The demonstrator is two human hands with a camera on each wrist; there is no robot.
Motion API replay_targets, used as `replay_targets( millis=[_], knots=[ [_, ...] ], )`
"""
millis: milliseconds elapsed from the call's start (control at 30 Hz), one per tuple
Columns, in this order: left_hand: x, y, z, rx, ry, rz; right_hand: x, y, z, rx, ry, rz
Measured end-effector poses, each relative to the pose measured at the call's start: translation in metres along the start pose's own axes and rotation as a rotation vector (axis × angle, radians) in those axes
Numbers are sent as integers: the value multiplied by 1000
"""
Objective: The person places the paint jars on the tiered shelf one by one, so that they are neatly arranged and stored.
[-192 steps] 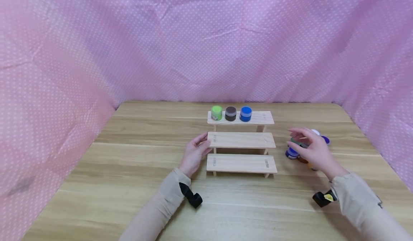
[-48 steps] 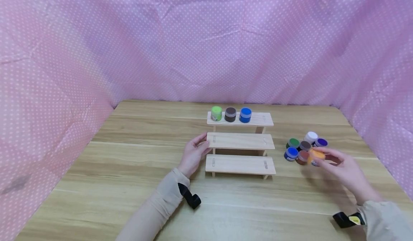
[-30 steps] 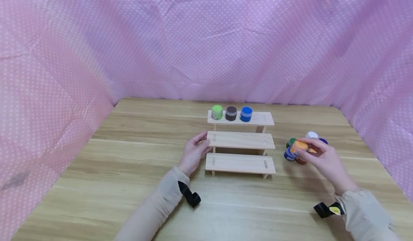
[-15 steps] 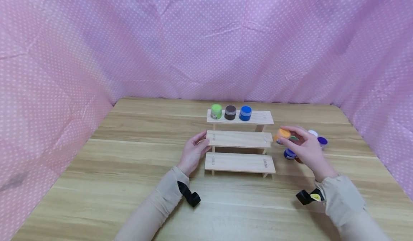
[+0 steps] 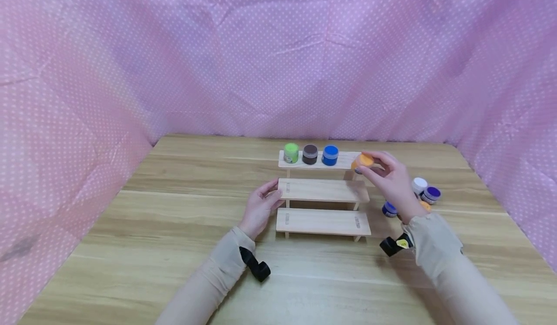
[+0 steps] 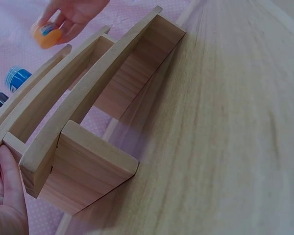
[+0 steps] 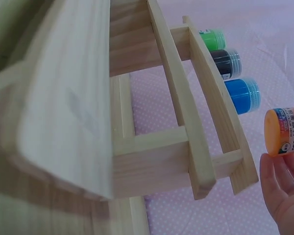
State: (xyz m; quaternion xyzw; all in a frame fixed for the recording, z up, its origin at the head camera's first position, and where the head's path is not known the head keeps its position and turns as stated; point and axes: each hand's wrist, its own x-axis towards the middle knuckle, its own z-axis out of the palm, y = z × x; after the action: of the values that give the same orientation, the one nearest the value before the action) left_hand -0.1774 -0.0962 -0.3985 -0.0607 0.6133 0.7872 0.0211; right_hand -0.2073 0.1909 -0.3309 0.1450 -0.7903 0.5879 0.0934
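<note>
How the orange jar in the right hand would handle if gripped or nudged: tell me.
The orange jar should feel stiff, as its gripped wall shows no dent. Set upright, it would probably slide before tipping, being squat. On its side, it would likely roll, because it is round.

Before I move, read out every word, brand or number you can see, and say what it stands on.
"deli": on the round orange plastic jar in the right hand.
Smaller print beside it: too small.
Small yellow sticker at the right wrist: too small.
The other round plastic jars: print too small or blurred.
</note>
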Motion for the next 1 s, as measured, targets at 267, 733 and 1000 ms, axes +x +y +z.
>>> replay_targets(
  millis=[267, 733, 1000],
  knots=[
    [0, -4, -1, 7, -8, -4, 17, 0, 3, -88, -4, -53],
    [-1, -4, -5, 17, -13, 2, 34, 2, 12, -224, -77, -19],
    [2, -5, -3, 11, -10, 10, 38, 0, 10, -244, -83, 9]
  ],
)
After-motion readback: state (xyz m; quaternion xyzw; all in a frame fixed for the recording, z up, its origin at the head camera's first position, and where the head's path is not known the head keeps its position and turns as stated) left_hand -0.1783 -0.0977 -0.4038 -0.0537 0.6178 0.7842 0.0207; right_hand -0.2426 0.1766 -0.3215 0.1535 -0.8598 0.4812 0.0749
